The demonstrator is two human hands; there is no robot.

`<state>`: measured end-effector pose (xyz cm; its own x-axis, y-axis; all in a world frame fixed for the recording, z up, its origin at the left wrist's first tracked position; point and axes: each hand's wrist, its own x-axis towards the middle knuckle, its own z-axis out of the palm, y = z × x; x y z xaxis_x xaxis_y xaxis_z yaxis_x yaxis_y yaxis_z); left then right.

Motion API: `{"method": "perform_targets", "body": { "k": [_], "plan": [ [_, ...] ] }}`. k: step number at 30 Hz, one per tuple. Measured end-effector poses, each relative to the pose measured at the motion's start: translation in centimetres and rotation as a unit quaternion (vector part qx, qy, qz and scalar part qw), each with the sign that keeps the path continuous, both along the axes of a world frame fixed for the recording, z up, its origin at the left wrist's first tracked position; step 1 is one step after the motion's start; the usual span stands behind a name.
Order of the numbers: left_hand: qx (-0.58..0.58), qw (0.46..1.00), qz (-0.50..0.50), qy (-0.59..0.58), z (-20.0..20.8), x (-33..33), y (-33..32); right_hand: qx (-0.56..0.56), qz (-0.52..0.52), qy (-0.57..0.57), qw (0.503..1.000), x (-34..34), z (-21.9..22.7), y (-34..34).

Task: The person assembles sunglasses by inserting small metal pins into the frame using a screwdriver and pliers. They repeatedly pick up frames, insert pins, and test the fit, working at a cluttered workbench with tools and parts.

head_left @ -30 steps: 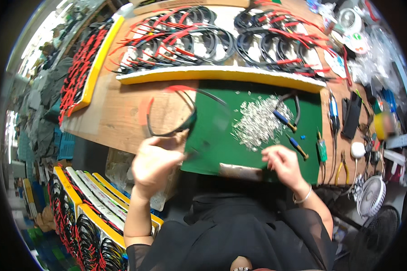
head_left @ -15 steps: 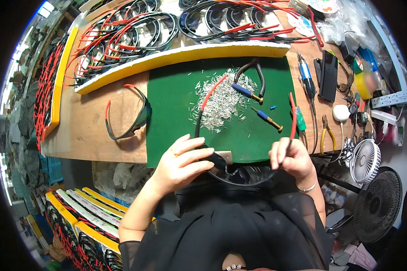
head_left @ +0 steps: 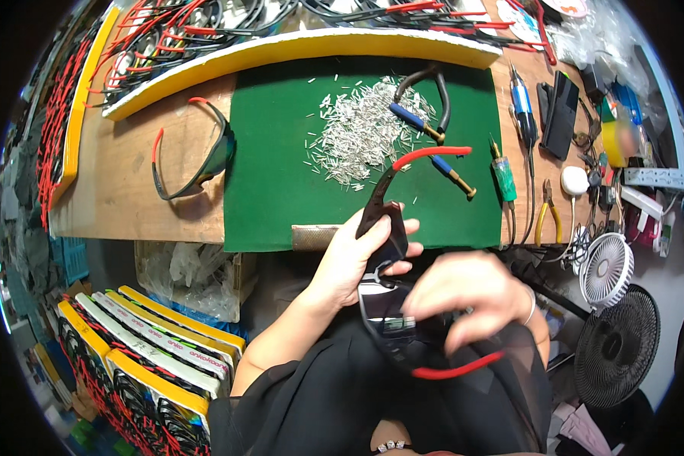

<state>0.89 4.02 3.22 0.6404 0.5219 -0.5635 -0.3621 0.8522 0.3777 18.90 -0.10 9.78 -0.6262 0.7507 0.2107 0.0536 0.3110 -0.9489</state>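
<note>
A pair of black wraparound sunglasses point(head_left: 385, 302) with red temple tips is turned on its side in front of my body. My left hand point(head_left: 349, 258) is closed on it near one hinge, thumb on the black part of the temple. One red tip points right over the green mat point(head_left: 270, 167); the other lies low, across my black top. Blurred by motion, my right hand point(head_left: 475, 292) hovers at the dark lens, its grip unclear. Another pair of sunglasses point(head_left: 224, 156) rests on the wooden table to the left.
Many small silvery pins point(head_left: 365, 129) are heaped on the mat, beside black-handled pliers point(head_left: 442, 99) and blue-and-brass screwdrivers point(head_left: 452, 176). A yellow-edged foam tray point(head_left: 304, 57) of glasses spans the back. On the right are a green-handled tool point(head_left: 503, 178), yellow pliers point(head_left: 547, 216) and fans point(head_left: 606, 270).
The sunglasses have turned from lying level between both hands to standing on their side in my left hand. My right hand has left the temple and moved left to the lens. The view has shifted.
</note>
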Motion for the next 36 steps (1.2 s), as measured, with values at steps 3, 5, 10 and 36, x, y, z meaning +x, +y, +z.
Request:
{"method": "perform_targets", "body": {
  "k": [3,5,10,36],
  "plan": [
    [-0.066,0.993,-0.088,-0.035,0.0,-0.5,-0.4,0.022,-0.349,-0.162,0.923,1.0,-1.6,1.8],
    [-0.072,0.992,-0.105,-0.020,0.2,-0.1,-0.8,0.070,-0.318,-0.187,0.927,-0.5,-2.1,3.1],
    [-0.036,0.987,-0.136,-0.083,-1.9,-0.4,-0.8,0.168,-0.280,-0.162,0.931,-1.9,-3.6,2.7],
    [-0.180,0.972,-0.153,0.000,-5.6,-1.8,-2.3,0.150,-0.386,-0.468,0.781,3.2,-9.3,4.2]
  ]
}}
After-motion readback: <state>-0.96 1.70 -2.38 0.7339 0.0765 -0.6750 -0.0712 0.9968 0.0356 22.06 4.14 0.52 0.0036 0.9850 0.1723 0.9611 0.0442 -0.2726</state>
